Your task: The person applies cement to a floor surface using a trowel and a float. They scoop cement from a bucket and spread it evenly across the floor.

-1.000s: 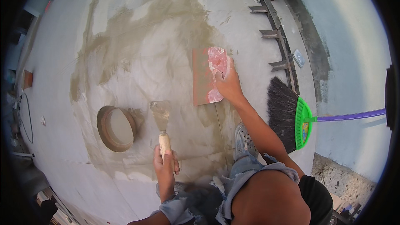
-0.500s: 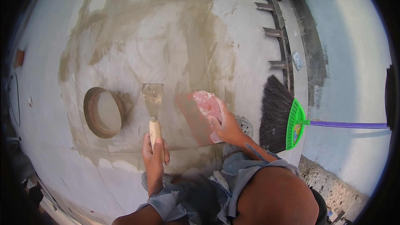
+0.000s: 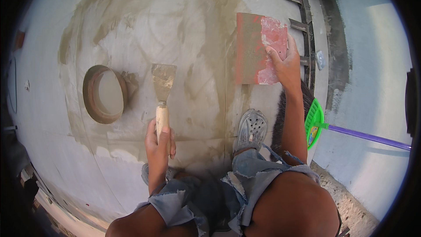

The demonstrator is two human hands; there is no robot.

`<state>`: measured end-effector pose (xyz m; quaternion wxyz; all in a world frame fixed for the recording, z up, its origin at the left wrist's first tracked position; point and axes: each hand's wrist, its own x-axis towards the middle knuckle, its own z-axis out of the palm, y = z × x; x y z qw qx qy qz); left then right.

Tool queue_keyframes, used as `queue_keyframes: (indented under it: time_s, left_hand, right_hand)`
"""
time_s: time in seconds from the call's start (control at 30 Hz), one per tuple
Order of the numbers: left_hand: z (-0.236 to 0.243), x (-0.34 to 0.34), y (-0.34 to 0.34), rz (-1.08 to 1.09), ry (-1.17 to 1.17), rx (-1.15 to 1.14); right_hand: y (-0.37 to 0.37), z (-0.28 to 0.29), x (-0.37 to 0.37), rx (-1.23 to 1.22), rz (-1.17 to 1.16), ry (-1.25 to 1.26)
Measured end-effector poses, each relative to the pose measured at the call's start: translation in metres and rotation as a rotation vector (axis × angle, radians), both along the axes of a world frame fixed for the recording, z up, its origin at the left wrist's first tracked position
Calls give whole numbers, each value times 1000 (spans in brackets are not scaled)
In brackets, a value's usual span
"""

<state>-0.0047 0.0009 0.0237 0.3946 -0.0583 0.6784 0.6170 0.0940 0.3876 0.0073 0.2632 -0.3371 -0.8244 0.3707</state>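
My left hand (image 3: 160, 142) grips the wooden handle of a putty knife (image 3: 164, 82), its wide metal blade pointing away from me and smeared with dried compound. In my right hand (image 3: 286, 63) is a flat red spreader plate (image 3: 275, 35), pinched along its right edge with the thumb on top. Grey-brown compound covers the plate's left half; pale crust marks the red part. It is over the damp brown patches on the pale sheet surface (image 3: 175, 30); whether it touches them I cannot tell. A round brown tub (image 3: 89, 98) with greyish contents stands left of the putty knife.
A broom (image 3: 315, 120) with black bristles, a green head and a purple handle lies at the right, partly behind my right forearm. A dark metal rail with short prongs (image 3: 307, 39) runs along the right. My shoe (image 3: 253, 128) is planted below the plate.
My right hand has carried the spreader plate away from me and to the right, turning it more upright. The left hand keeps its grip on the putty knife. The view has shifted slightly.
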Motion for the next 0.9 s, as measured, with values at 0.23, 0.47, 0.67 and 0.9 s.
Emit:
queue_keyframes:
  time_s: [0.23, 0.47, 0.67, 0.9]
  left_hand:
    - [-2, 0, 5, 1, -18, 26]
    - [-2, 1, 5, 14, 23, -5]
    - [-3, 2, 2, 5, -5, -2]
    - [-1, 3, -5, 68, 39, -22]
  right_hand:
    - [49, 52, -81, 381, 186, -216]
    - [74, 15, -184, 695, 402, -495]
    - [99, -9, -211, 580, 571, -507]
    - [58, 17, -142, 588, 784, -530]
